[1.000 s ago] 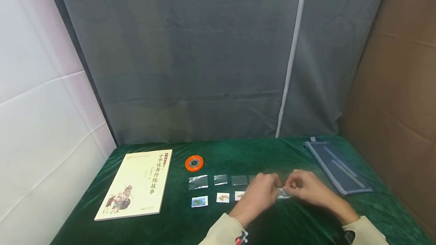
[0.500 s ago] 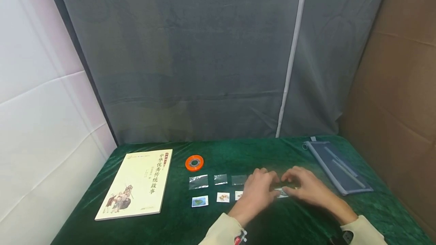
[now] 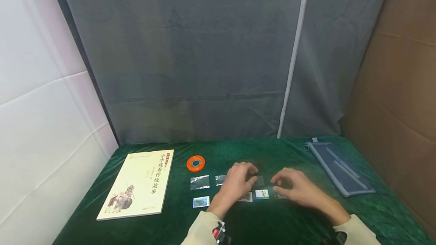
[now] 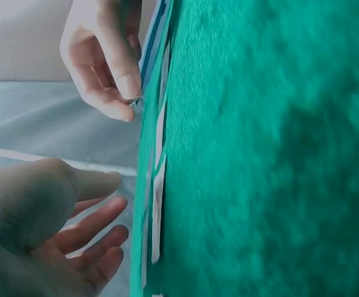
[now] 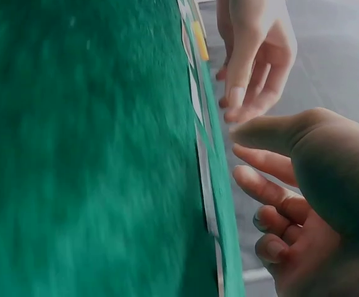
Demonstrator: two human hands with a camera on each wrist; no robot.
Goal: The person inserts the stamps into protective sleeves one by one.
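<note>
A card (image 3: 262, 194) is flanked by the left hand (image 3: 235, 181) and right hand (image 3: 297, 188), fingers loosely parted; a pouch (image 3: 338, 167) is laid near the right edge of the surface (image 3: 269, 224).

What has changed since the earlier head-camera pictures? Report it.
The left hand has moved left, away from the right hand, bringing a small printed card into view and hiding another. The right hand has shifted slightly left. The book, orange ring and blue pouch stayed put.

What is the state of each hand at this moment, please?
Left hand: open, holding nothing.
Right hand: open, no held thing visible.
</note>
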